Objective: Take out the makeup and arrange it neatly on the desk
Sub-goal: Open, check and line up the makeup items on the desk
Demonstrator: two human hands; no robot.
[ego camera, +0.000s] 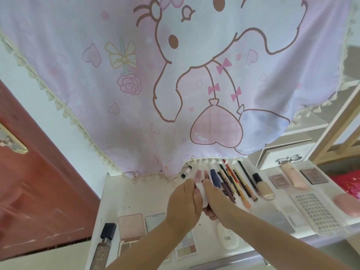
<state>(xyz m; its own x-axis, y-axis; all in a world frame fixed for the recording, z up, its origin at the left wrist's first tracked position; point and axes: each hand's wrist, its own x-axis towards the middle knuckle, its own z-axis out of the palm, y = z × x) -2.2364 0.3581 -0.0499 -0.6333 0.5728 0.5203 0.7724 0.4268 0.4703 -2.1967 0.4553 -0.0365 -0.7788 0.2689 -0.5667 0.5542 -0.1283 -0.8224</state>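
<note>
Head view: mid-arrangement, most makeup already laid out on the desk. Left hand and right hand both curled round one small white tube, held just in front of the row of pencils. Next, probably: setting the tube down left of the pencils, beside the lip tubes, parallel to them. Hard to tell: the tube's lower end, buried between the palms; the pink palette, partly behind the left forearm.
</note>
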